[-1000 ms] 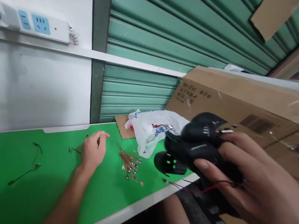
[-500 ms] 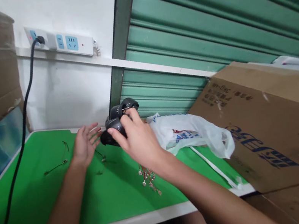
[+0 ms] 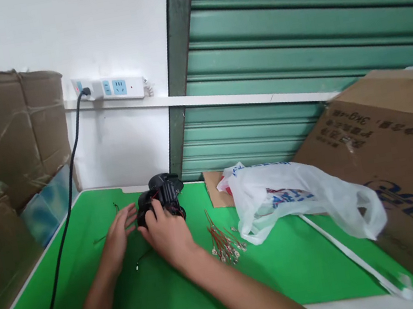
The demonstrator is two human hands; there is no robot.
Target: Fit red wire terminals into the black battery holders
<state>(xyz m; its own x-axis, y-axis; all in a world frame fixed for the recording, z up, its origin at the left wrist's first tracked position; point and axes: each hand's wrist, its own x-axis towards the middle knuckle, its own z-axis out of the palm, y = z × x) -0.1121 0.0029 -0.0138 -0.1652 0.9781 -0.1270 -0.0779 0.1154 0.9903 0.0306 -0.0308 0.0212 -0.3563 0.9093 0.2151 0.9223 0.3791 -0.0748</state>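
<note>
Our right hand (image 3: 168, 233) has brought the black plastic housing (image 3: 164, 196) down from mid-air onto the green tabletop (image 3: 154, 291) — so the work now sits where both hands can reach it. Its fingers (image 3: 149, 219) curl closed over the housing's near side. At nine o'clock of it, our left hand (image 3: 119, 236) lies flat, fingers spread, tips just touching the housing; loose wire leads (image 3: 223, 239) lie at four o'clock — the white plastic bag (image 3: 298, 199) beyond

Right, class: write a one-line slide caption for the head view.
Right hand grips black plastic parts on a green mat; left hand alongside.
</note>
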